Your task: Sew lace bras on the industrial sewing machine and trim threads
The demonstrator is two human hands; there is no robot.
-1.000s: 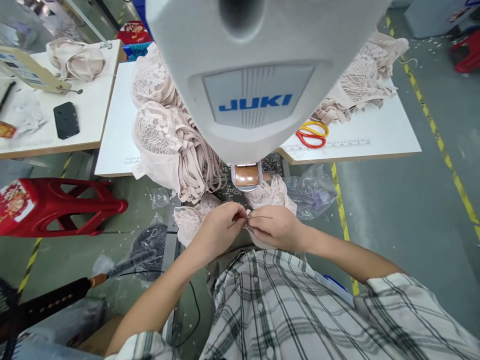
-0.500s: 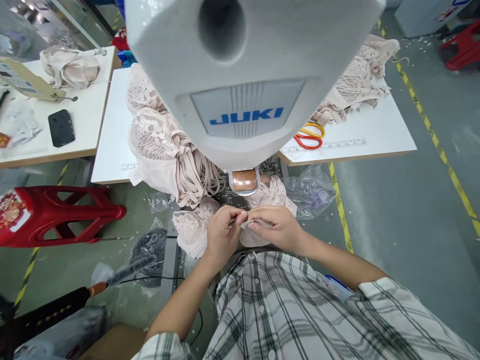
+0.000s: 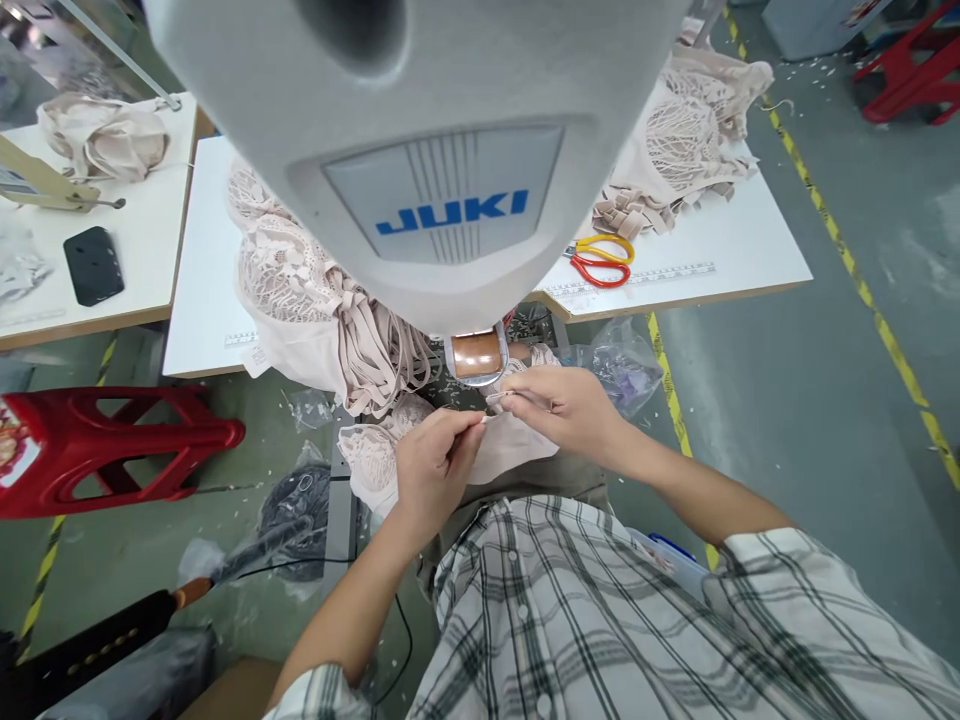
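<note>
A pale beige lace bra [image 3: 517, 448] hangs between my hands, just in front of the sewing machine [image 3: 450, 210] marked JUKI. My left hand [image 3: 433, 465] pinches its edge between thumb and fingertips. A little higher and closer to the machine, my right hand [image 3: 574, 408] is closed on another edge of the bra, near a small narrow end. One lace cup [image 3: 371, 458] droops to the left of my left hand. The machine's head hides the needle area, and its round copper-coloured part [image 3: 478, 355] shows just above my fingers.
A heap of lace bras [image 3: 300, 290] with dangling straps covers the left tabletop; more bras [image 3: 679, 130] lie at the right. Red-and-yellow-handled scissors [image 3: 602, 262] rest by a printed ruler. A phone [image 3: 93, 266] is on the neighbouring table. A red stool [image 3: 120, 445] stands left.
My hands have drawn slightly apart, the right one moving up towards the machine. More of the bra's smooth fabric shows between them. The whole view has shifted a little.
</note>
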